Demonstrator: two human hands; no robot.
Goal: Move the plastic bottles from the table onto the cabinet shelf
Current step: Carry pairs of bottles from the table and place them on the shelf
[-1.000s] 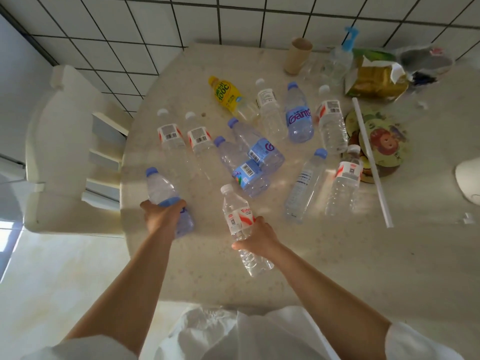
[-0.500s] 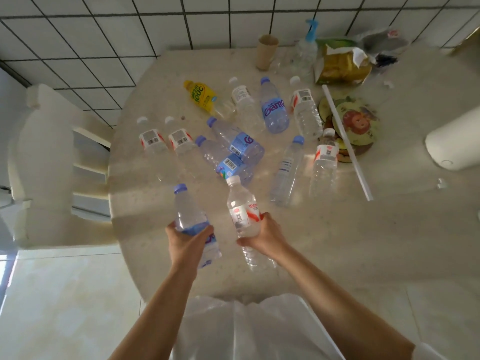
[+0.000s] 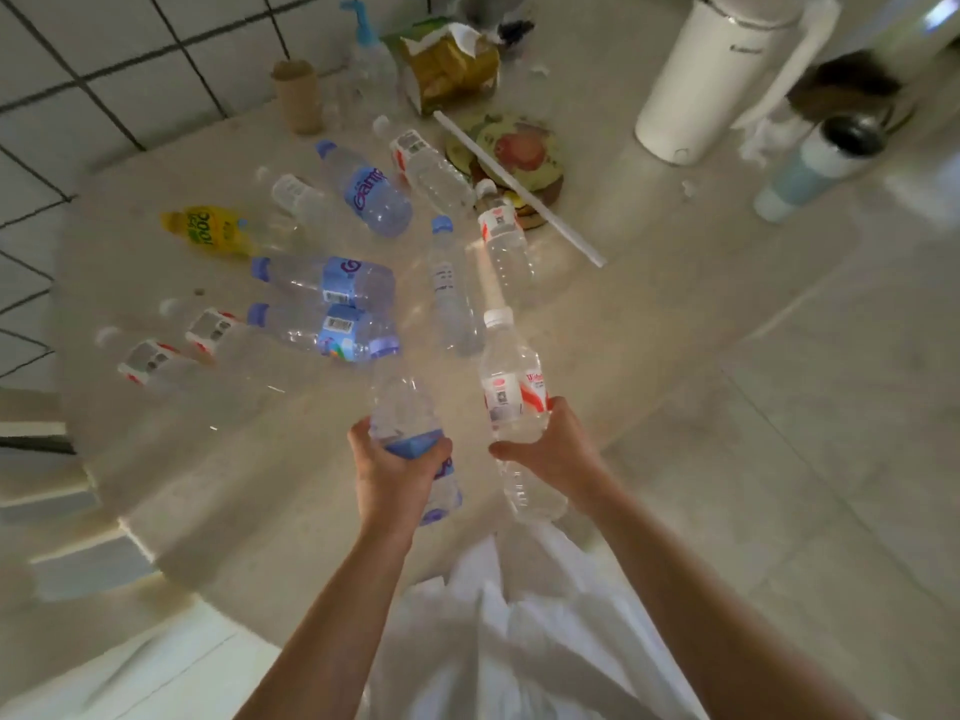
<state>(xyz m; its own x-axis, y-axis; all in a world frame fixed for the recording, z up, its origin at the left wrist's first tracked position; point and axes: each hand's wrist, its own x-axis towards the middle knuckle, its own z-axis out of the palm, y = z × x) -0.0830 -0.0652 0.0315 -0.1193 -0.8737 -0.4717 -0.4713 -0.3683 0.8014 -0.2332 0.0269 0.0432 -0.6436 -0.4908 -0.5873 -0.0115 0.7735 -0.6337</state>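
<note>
Already your left hand [image 3: 397, 472] gripped a blue-labelled bottle [image 3: 410, 433] around its middle, fingers curled tight, lifted clear of the table [image 3: 649, 314]. Your right hand [image 3: 550, 449] wrapped a red-labelled bottle [image 3: 511, 392] the same way, white cap up. Both looked clear, empty and easily dented, so you did well to hold firm without crushing and keep them apart while turning toward the cabinet, which was not in view.

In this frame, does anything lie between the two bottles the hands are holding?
No. In the head view only bare table shows between the blue-label bottle in the left hand and the red-label bottle in the right hand.
</note>
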